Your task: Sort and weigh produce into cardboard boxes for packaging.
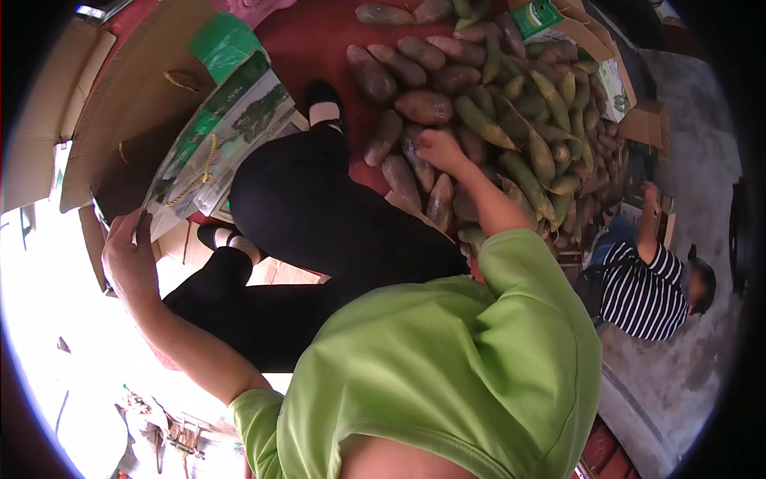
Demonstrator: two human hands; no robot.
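Note:
At the left, my left hand (132, 259) pinches the lower corner of a printed cardboard box flap (191, 144), green and white with a tree picture and a yellow cord. My right hand (441, 152) reaches over a big heap of long produce, its fingers curled against a shiny reddish-brown fruit (418, 169) that looks wrapped in clear film. How firmly it is gripped is partly hidden by the hand. Similar reddish-brown fruits (424, 107) lie around it. Greener, longer ones (484, 123) are piled to the right; their exact kind is unclear.
The heap rests on a red surface (319, 48). Brown cardboard (120, 104) stands at the far left. Another open carton (590, 36) is behind the heap. A person in a striped shirt (642, 291) is at the right on grey floor (694, 120). My legs (319, 199) are between box and heap.

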